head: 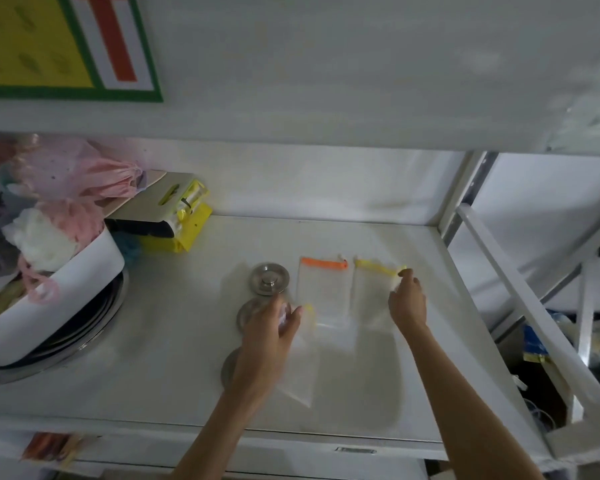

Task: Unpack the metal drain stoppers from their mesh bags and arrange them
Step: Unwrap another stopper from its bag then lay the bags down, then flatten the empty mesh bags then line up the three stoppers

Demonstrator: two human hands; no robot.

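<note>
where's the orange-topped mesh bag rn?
Head view, mid-shelf: the orange-topped mesh bag lies flat between the far drain stopper on its left and the yellow-topped bag on its right.

Left hand [274, 327], right hand [406, 299] outstretched

Three metal drain stoppers lie in a row on the shelf [174, 358]: the far stopper [269, 277] in full view, the middle stopper [248, 314] and near stopper [230, 367] partly hidden. Three mesh bags: one orange-topped bag [323, 292], one yellow-topped bag [371, 289], one blurred bag [300, 358]. Two hands.
</note>
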